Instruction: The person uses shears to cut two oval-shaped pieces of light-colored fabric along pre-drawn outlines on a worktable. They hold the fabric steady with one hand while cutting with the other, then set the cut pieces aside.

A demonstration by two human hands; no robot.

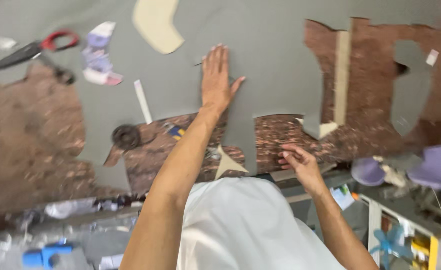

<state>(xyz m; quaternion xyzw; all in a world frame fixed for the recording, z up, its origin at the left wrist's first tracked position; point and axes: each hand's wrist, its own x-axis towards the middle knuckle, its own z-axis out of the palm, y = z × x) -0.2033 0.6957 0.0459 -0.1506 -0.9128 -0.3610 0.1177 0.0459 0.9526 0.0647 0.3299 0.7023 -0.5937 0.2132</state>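
While the left hand (217, 80) lies flat and open, fingers straight and together, it presses palm-down on the large grey sheet of cut-out material (260, 55) spread over the speckled brown surface (30, 145); it grips nothing. That sheet runs under the palm and well beyond it on every side. Nearer the body, the right hand (300, 162) rests at the surface's edge with fingers loosely curled, apart from the sheet's lower edge; whether its grip has hold of anything cannot be told. Red-handled scissors (35, 49) lie far to the left, well apart from both hands.
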